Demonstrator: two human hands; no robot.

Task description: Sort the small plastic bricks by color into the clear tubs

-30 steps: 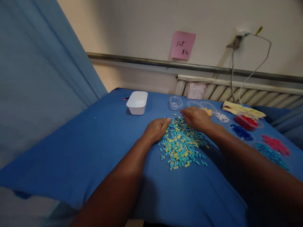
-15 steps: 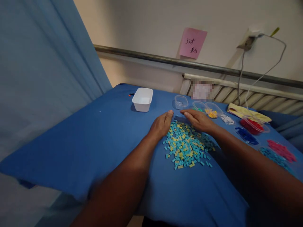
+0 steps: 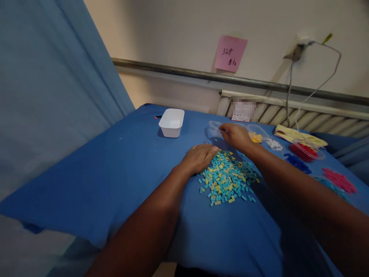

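A heap of small teal and yellow pieces (image 3: 227,177) lies on the blue cloth (image 3: 115,173). My left hand (image 3: 201,157) rests flat at the heap's left edge with its fingers stretched out over the nearest pieces. My right hand (image 3: 236,136) is beyond the heap, its fingers closed on the rim of a small clear plastic container (image 3: 215,126), which is tipped up off the cloth.
A white tub (image 3: 172,122) stands at the back left. More clear containers with yellow (image 3: 254,137), white (image 3: 273,144), red (image 3: 305,151), blue (image 3: 296,162) and pink pieces (image 3: 340,181) sit to the right. A pink note (image 3: 230,53) hangs on the wall; a curtain (image 3: 52,84) at left.
My right hand moved from the heap's far edge to the clear container and took hold of its rim, tilting it. My left hand shifted slightly and lies flat at the heap.
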